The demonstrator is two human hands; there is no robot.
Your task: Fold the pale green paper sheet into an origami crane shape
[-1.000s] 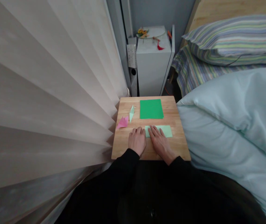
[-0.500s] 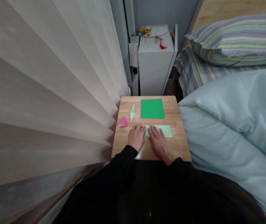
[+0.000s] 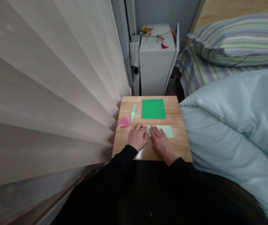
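Note:
A pale green strip of folded paper (image 3: pixel 168 131) lies flat on a small wooden table (image 3: pixel 176 150). Across its left part rests my right hand (image 3: pixel 159 140), open, with the fingers stretched out and pressing down. My left hand (image 3: pixel 137 136) is at the strip's left end, fingers slightly bent and thumb apart, touching the paper near its lower left corner. Beyond my left hand sit a pink folded paper piece (image 3: pixel 124 121) and a thin pale green folded paper piece (image 3: pixel 133 112). A bright green stack of square paper (image 3: pixel 153 108) lies behind the strip.
A pleated curtain (image 3: pixel 77 103) hangs close along the table's left side. To the right is a bed with a pale blue quilt (image 3: pixel 218 131) and a striped pillow (image 3: pixel 239 40). Behind the table stands a white cabinet (image 3: pixel 156 68) with small ornaments on top.
My left thumb has moved slightly right and down onto the strip's left end. My right hand and the papers stay in place.

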